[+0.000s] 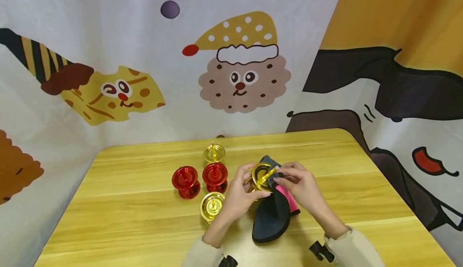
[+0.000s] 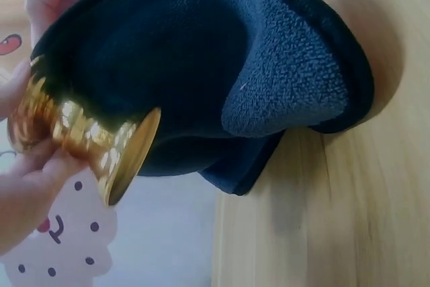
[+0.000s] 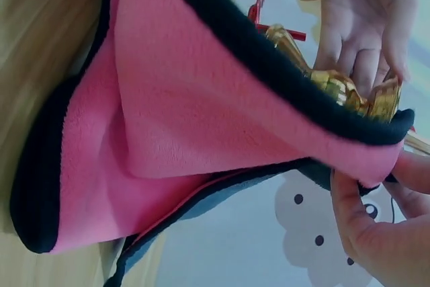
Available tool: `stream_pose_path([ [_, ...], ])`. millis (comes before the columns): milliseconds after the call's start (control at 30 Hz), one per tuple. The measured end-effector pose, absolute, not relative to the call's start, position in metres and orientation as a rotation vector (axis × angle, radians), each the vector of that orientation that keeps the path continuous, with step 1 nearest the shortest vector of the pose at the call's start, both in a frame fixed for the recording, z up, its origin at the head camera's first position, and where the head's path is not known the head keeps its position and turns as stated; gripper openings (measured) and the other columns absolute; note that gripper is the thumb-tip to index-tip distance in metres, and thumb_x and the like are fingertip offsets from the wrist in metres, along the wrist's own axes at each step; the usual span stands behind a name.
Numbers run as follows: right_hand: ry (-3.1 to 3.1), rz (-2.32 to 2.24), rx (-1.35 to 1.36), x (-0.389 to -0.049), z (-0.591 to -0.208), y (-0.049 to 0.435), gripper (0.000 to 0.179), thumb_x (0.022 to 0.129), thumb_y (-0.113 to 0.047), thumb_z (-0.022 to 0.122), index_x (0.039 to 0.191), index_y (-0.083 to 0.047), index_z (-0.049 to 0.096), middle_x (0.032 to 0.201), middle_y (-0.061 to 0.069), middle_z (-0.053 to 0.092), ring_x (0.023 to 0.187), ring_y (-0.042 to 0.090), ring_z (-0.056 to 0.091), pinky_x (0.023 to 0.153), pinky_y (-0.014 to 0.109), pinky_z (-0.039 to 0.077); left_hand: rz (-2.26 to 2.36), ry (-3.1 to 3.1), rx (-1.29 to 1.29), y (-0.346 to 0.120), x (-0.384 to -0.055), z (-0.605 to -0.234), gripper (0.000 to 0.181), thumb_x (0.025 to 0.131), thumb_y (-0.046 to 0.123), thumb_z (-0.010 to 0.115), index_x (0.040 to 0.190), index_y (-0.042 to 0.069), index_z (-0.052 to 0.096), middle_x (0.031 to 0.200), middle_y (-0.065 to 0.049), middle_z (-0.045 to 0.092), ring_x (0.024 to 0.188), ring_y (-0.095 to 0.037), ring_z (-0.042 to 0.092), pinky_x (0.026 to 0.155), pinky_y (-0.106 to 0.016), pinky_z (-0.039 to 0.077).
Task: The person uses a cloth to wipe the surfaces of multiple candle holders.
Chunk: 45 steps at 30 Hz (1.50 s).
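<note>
My left hand (image 1: 235,196) grips a gold candle holder (image 1: 257,173) with a spike in its cup, raised above the table and tipped towards the right. My right hand (image 1: 304,184) pinches a cloth (image 1: 269,222) at the holder's rim. One face of the cloth is dark grey and fuzzy, the other is pink, and a black border runs round it. In the left wrist view the grey face hangs beside the holder's flared base (image 2: 131,159). From the right wrist, the pink face (image 3: 175,112) hides part of the holder, and finger and thumb hold the cloth's end.
Left of my hands stand two red candle holders (image 1: 185,178), a gold one (image 1: 213,153) behind and another gold one (image 1: 209,207) in front, partly covered by my left wrist. All are on the wooden table (image 1: 126,202). A printed curtain (image 1: 144,29) hangs behind it.
</note>
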State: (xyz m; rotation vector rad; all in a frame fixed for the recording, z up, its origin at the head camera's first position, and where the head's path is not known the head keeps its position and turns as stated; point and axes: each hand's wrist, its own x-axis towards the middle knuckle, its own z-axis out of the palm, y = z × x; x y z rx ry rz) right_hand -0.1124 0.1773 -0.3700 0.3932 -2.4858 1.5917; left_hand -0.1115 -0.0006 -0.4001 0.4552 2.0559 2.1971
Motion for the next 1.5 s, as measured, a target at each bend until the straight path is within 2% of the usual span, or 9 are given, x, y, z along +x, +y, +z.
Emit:
stream_pose_path([
  [167, -2.483, 1.444, 0.407, -0.105, -0.371, 0.170, 0.018, 0.074, 0.008, 0.069, 0.090, 0.000, 0.070, 0.095, 0.010, 0.055, 0.083, 0.023, 0.059, 0.069, 0.027, 0.053, 2.169, 2.306, 0.419, 0.004, -0.110, -0.400, 0.075, 0.072, 0.006, 0.077, 0.133, -0.003, 0.035, 0.127, -0.016, 0.049, 0.117, -0.026, 0.048, 0.098, -0.034, 0.037],
  [333, -2.469, 1.229, 0.457, -0.101, -0.374, 0.164, 0.021, 0.070, 0.011, 0.072, 0.087, -0.002, 0.071, 0.091, 0.008, 0.054, 0.078, 0.018, 0.058, 0.062, 0.027, 0.053, 2.019, 2.615, 0.466, 0.008, -0.106, -0.403, 0.075, 0.068, 0.011, 0.080, 0.130, -0.004, 0.040, 0.120, -0.017, 0.054, 0.106, -0.028, 0.055, 0.085, -0.037, 0.048],
  [567, -2.472, 1.533, 0.560, -0.115, -0.374, 0.181, 0.017, 0.075, 0.017, 0.063, 0.088, 0.007, 0.068, 0.093, 0.013, 0.055, 0.080, 0.016, 0.061, 0.066, 0.023, 0.053, 2.075, 2.099, 0.468, -0.001, -0.107, -0.398, 0.069, 0.072, 0.008, 0.078, 0.131, -0.001, 0.042, 0.119, -0.012, 0.055, 0.111, -0.023, 0.052, 0.097, -0.033, 0.040],
  [867, -2.390, 1.706, 0.472, -0.114, -0.372, 0.194, 0.013, 0.080, 0.004, 0.065, 0.093, 0.006, 0.067, 0.096, 0.012, 0.060, 0.085, 0.011, 0.059, 0.071, 0.021, 0.052, 2.219, 2.085, 0.256, -0.003, -0.115, -0.397, 0.062, 0.074, 0.009, 0.076, 0.126, -0.006, 0.046, 0.117, -0.017, 0.055, 0.105, -0.028, 0.055, 0.085, -0.032, 0.048],
  [967, -2.320, 1.723, 0.483, -0.110, -0.371, 0.197, 0.014, 0.080, 0.006, 0.065, 0.094, 0.006, 0.067, 0.098, 0.011, 0.060, 0.088, 0.010, 0.059, 0.072, 0.019, 0.051, 2.250, 2.107, 0.132, -0.007, -0.120, -0.394, 0.059, 0.076, 0.015, 0.075, 0.124, -0.006, 0.048, 0.110, -0.016, 0.059, 0.098, -0.026, 0.058, 0.079, -0.030, 0.051],
  [1067, -2.263, 1.758, 0.602, -0.108, -0.373, 0.197, 0.016, 0.079, 0.011, 0.062, 0.095, 0.008, 0.066, 0.102, 0.017, 0.058, 0.092, 0.010, 0.059, 0.073, 0.021, 0.051, 2.284, 2.049, 0.057, -0.008, -0.124, -0.390, 0.058, 0.079, 0.018, 0.073, 0.124, -0.007, 0.047, 0.102, -0.016, 0.061, 0.090, -0.023, 0.061, 0.075, -0.029, 0.052],
  [1200, -2.212, 1.858, 0.755, -0.107, -0.378, 0.190, 0.018, 0.080, 0.014, 0.059, 0.097, 0.010, 0.064, 0.108, 0.026, 0.052, 0.094, 0.014, 0.060, 0.071, 0.025, 0.053, 2.310, 1.922, 0.007, -0.004, -0.125, -0.386, 0.062, 0.081, 0.025, 0.071, 0.124, -0.010, 0.045, 0.099, -0.017, 0.062, 0.086, -0.021, 0.062, 0.078, -0.033, 0.052],
  [1333, -2.221, 1.863, 0.711, -0.108, -0.381, 0.185, 0.020, 0.080, 0.012, 0.061, 0.099, 0.010, 0.065, 0.108, 0.025, 0.054, 0.093, 0.013, 0.060, 0.070, 0.024, 0.053, 2.356, 1.815, -0.024, -0.001, -0.123, -0.385, 0.061, 0.082, 0.024, 0.069, 0.121, -0.015, 0.043, 0.099, -0.020, 0.062, 0.087, -0.022, 0.062, 0.080, -0.038, 0.051],
  [1500, -2.277, 1.814, 0.607, -0.111, -0.382, 0.185, 0.023, 0.079, 0.010, 0.063, 0.102, 0.009, 0.065, 0.106, 0.022, 0.057, 0.090, 0.011, 0.061, 0.069, 0.024, 0.053, 2.284, 1.841, 0.075, -0.004, -0.120, -0.388, 0.044, 0.080, 0.017, 0.071, 0.110, -0.010, 0.054, 0.097, -0.015, 0.063, 0.086, -0.018, 0.061, 0.077, -0.028, 0.051],
])
